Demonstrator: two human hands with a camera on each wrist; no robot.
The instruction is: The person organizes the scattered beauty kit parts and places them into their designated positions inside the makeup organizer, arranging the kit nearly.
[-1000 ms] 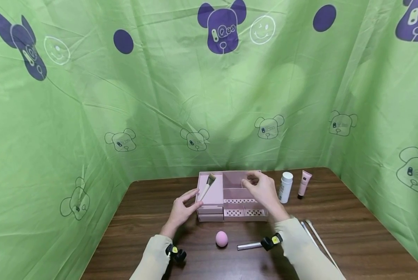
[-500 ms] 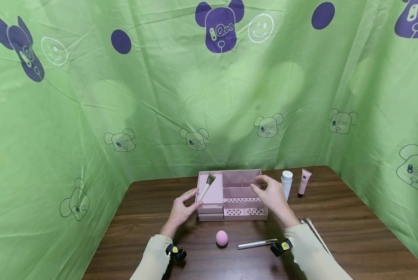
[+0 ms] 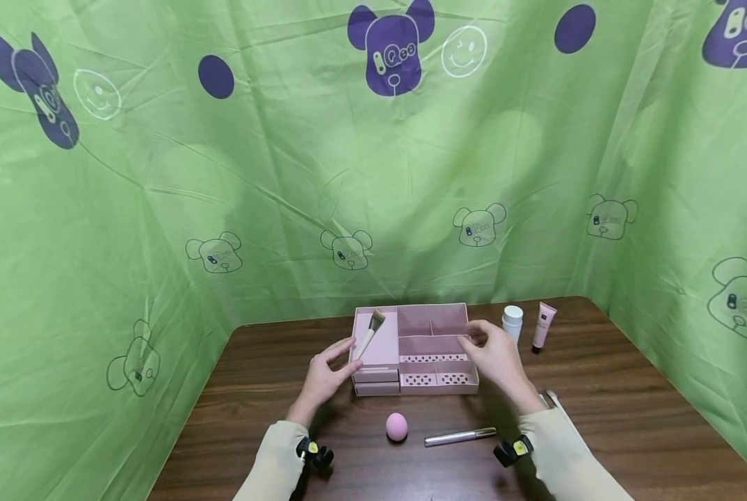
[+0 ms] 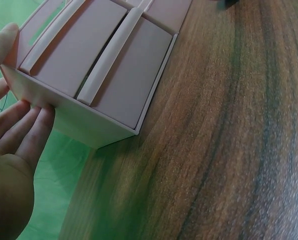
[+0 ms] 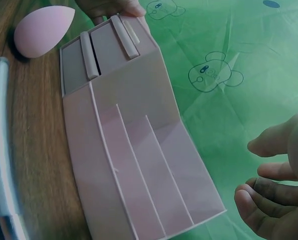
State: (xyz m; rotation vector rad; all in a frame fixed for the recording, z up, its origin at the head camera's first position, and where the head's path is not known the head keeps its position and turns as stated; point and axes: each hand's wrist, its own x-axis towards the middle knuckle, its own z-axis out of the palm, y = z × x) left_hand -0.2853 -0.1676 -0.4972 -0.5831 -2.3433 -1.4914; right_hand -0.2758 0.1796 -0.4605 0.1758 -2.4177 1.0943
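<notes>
A pink organizer (image 3: pixel 375 390) with two drawers on its left and several compartments on its right stands on the table. A brush (image 3: pixel 368 335) lies slanted on its upper left tray. My left hand (image 3: pixel 323 379) holds the organizer's left side, thumb at the front edge; in the left wrist view its fingers (image 4: pixel 36 131) lie against the side wall. Beside the organizer's right edge is my right hand (image 3: pixel 499 358), fingers loosely bent and holding nothing; the right wrist view shows this hand (image 5: pixel 283 180) apart from the organizer (image 5: pixel 134 90).
A pink sponge (image 3: pixel 396 426) and a silver tube (image 3: pixel 460 437) lie in front of the organizer. To the right stand a white bottle (image 3: pixel 512 321) and a pink tube (image 3: pixel 543 327). Thin brushes (image 3: pixel 564 417) lie partly behind the right sleeve. Green curtains surround the wooden table (image 3: pixel 223 417).
My right hand has moved right, from over the organizer's compartments to beside its right edge, uncovering more of the silver tube. My left hand has stayed in place.
</notes>
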